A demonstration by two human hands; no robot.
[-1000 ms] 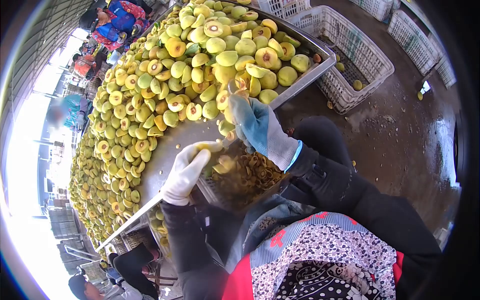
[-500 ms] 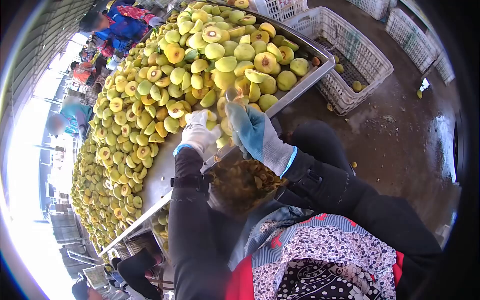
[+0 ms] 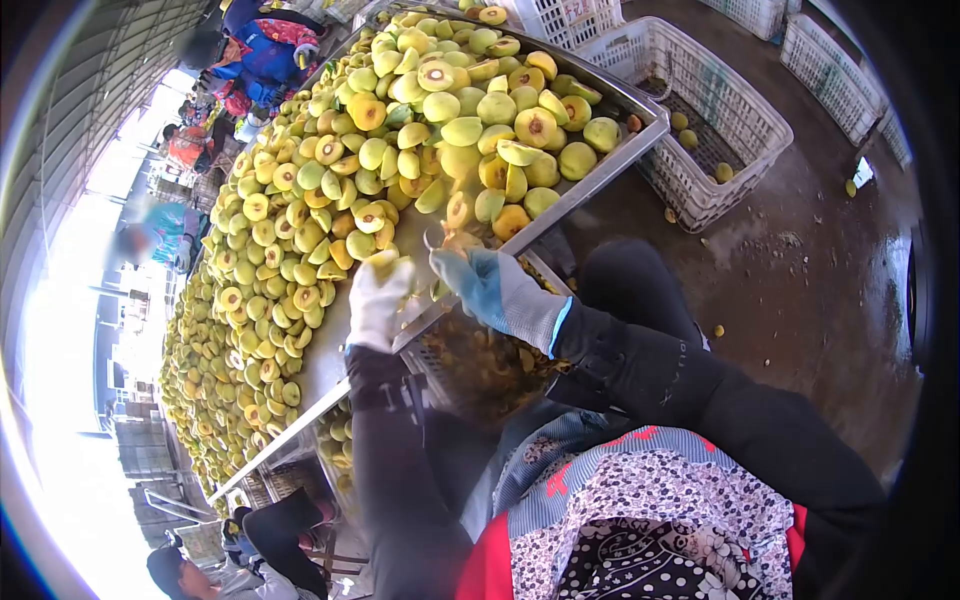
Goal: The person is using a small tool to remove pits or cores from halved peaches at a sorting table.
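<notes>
My left hand (image 3: 380,305), in a white glove, is closed on a yellow-green peach half (image 3: 384,264) above the metal table's edge. Just to its right, my right hand (image 3: 505,290) wears a blue and grey glove. Its fingers are wrapped round a small tool with a curved metal hook-like end (image 3: 429,238); the handle is hidden in the glove. Beyond both hands lies a large heap of halved peaches (image 3: 300,200), some with brown pits showing. Below them, a crate (image 3: 430,360) holds brownish peach scraps.
The metal table's raised rim (image 3: 590,185) runs along the heap's near side. A white plastic crate (image 3: 745,150) with a few peaches stands on the wet floor (image 3: 800,290) at right. Co-workers (image 3: 255,60) are along the table's far side, and another person (image 3: 215,570) sits at lower left.
My left hand has drawn back slightly toward me, with the peach half now plainer in its fingers. My right hand has moved down and left, and the tool's curved end now shows from the side.
</notes>
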